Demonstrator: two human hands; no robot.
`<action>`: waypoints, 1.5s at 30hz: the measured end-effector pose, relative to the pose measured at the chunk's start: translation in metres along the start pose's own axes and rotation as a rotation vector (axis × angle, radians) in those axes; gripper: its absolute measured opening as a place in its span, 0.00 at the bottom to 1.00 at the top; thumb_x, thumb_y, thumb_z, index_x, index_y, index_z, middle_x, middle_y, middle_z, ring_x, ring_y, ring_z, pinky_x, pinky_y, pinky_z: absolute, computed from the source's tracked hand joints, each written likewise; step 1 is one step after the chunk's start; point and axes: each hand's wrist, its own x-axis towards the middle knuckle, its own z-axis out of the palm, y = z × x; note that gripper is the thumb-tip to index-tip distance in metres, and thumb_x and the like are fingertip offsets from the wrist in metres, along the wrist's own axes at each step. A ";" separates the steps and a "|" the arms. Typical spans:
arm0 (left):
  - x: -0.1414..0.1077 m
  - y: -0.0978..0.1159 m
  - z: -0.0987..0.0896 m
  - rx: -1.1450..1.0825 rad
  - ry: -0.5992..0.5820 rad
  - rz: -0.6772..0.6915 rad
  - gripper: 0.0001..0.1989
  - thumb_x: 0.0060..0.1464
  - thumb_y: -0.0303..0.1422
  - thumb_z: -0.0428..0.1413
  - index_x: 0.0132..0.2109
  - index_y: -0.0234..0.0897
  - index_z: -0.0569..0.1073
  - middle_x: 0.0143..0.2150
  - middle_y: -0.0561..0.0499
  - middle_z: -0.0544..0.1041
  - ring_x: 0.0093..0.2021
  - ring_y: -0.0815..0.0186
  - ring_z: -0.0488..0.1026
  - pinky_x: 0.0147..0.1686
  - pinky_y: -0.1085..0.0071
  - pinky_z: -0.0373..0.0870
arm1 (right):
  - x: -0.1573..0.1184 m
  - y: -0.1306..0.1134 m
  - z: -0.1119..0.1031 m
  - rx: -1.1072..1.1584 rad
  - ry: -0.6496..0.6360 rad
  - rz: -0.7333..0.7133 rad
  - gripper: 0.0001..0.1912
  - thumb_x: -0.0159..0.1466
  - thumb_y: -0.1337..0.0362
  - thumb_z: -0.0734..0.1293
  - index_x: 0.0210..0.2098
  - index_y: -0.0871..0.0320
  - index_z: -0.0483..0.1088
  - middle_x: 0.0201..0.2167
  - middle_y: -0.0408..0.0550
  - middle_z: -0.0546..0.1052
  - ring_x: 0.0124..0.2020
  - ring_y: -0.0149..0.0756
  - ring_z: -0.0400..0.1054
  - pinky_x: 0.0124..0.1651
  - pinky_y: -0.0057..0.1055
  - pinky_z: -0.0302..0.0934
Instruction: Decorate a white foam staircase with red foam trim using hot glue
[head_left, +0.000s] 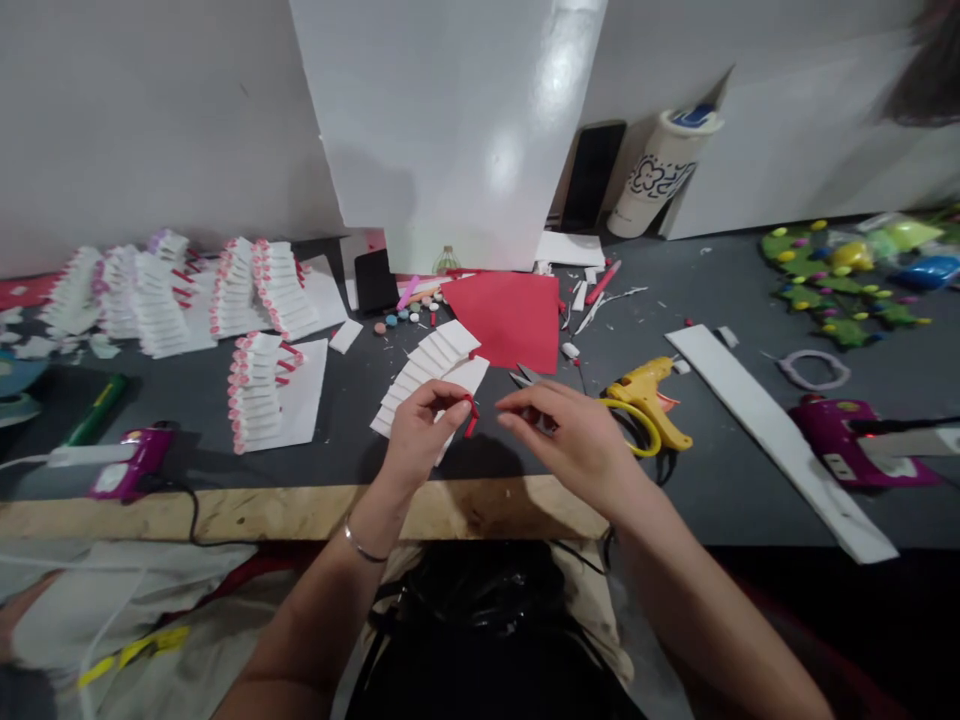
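Observation:
My left hand (427, 432) pinches a small red strip (472, 416) between thumb and fingertips, above the table's front edge. To its right, my right hand (570, 430) has thumb and forefinger slightly apart, with nothing visible between the tips. Behind my left hand lies a fan of white folded strips (424, 362), partly covered by it. A red sheet (517, 315) is spread farther back. Scissors (529, 375) show just behind my right hand, partly hidden. The yellow glue gun (646, 390) and a yellow-handled tool (643, 432) lie to its right.
Finished-looking white fans with pink tips (255, 395) stand at left. A long white strip (780, 440) and purple power sockets (847, 440) lie at right. At the back are a phone (595, 172), a patterned cup (652, 178) and a tall white board (450, 120).

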 end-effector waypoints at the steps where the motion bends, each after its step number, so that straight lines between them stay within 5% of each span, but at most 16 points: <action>1: -0.001 -0.001 -0.001 0.021 -0.019 0.031 0.05 0.47 0.32 0.65 0.34 0.39 0.78 0.31 0.53 0.77 0.31 0.70 0.72 0.36 0.72 0.70 | 0.005 -0.003 0.006 0.064 -0.006 0.016 0.06 0.66 0.63 0.66 0.37 0.54 0.77 0.32 0.45 0.79 0.31 0.32 0.71 0.35 0.29 0.64; 6: -0.001 -0.001 -0.005 0.074 -0.078 0.132 0.03 0.51 0.33 0.64 0.35 0.40 0.79 0.30 0.53 0.78 0.32 0.69 0.73 0.38 0.71 0.72 | 0.016 -0.006 0.024 0.198 0.005 0.054 0.05 0.64 0.64 0.68 0.35 0.54 0.77 0.31 0.44 0.79 0.28 0.30 0.69 0.32 0.27 0.61; 14: 0.002 -0.006 -0.014 0.134 -0.078 0.102 0.08 0.53 0.37 0.63 0.38 0.39 0.79 0.34 0.51 0.79 0.35 0.67 0.74 0.40 0.70 0.72 | 0.021 -0.002 0.036 0.221 -0.014 0.100 0.05 0.63 0.64 0.67 0.34 0.56 0.76 0.29 0.44 0.80 0.28 0.30 0.70 0.32 0.26 0.60; 20: 0.026 -0.001 -0.029 0.754 0.062 0.316 0.17 0.53 0.39 0.63 0.50 0.41 0.75 0.51 0.44 0.77 0.53 0.54 0.71 0.58 0.56 0.65 | 0.036 0.025 0.061 0.155 0.036 0.238 0.07 0.63 0.63 0.66 0.37 0.55 0.76 0.32 0.46 0.82 0.31 0.34 0.74 0.36 0.29 0.63; 26: 0.050 -0.018 -0.031 1.228 -0.014 0.248 0.36 0.53 0.41 0.63 0.66 0.40 0.62 0.70 0.35 0.59 0.69 0.41 0.56 0.65 0.44 0.53 | 0.050 0.042 0.081 0.063 0.044 0.322 0.07 0.64 0.64 0.66 0.39 0.54 0.76 0.34 0.46 0.83 0.36 0.36 0.77 0.40 0.30 0.65; 45: 0.058 -0.036 -0.032 1.208 -0.051 0.343 0.27 0.63 0.37 0.51 0.67 0.38 0.63 0.66 0.35 0.64 0.64 0.45 0.63 0.63 0.48 0.59 | 0.058 0.040 0.093 -0.179 0.037 0.357 0.10 0.67 0.62 0.64 0.43 0.51 0.77 0.40 0.47 0.83 0.42 0.43 0.76 0.40 0.33 0.63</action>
